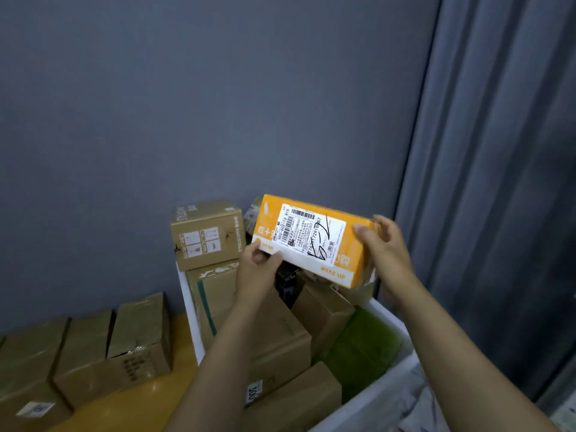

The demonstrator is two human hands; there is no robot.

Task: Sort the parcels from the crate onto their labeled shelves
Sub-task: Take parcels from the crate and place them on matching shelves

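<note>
An orange parcel (352, 241) with a white shipping label and black handwriting is held up above the white crate (378, 397). My left hand (257, 266) grips its lower left corner. My right hand (385, 247) clasps its right end. The label faces me. Inside the crate lie several brown cardboard parcels (280, 338) and a green padded bag (361, 347). One brown box (207, 233) with handling symbols sits on top at the crate's back left.
Three taped brown boxes (90, 357) stand in a row on a yellow surface (149, 397) left of the crate. A grey wall rises behind. A grey curtain (492, 151) hangs at the right. No shelves are in view.
</note>
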